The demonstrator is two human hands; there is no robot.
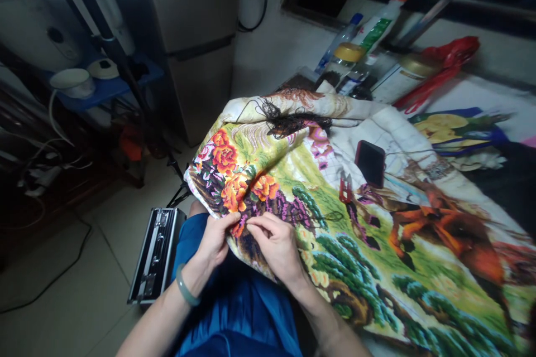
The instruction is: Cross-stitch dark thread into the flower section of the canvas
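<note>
A large cross-stitch cloth (335, 178) with flowers, green branches and a brown horse-like figure lies over the table and hangs down to my lap. My left hand (215, 239) grips its near left edge, with the thumb on top beside the orange flowers. Close to it, my right hand (276, 242) is closed in a pinch just above the stitched surface. What its fingertips hold is too small to make out. A loop of dark thread (333, 216) lies on the cloth to the right of that hand. Farther back rests a tangled bundle of black thread (293, 121).
On the cloth lie a dark phone (371, 163) with a cable and small red-handled snips (345, 188). Bottles and a gold-lidded jar (349, 53) stand at the back beside a red plastic bag (454, 53). A black metal-edged case (156, 254) stands on the floor at left.
</note>
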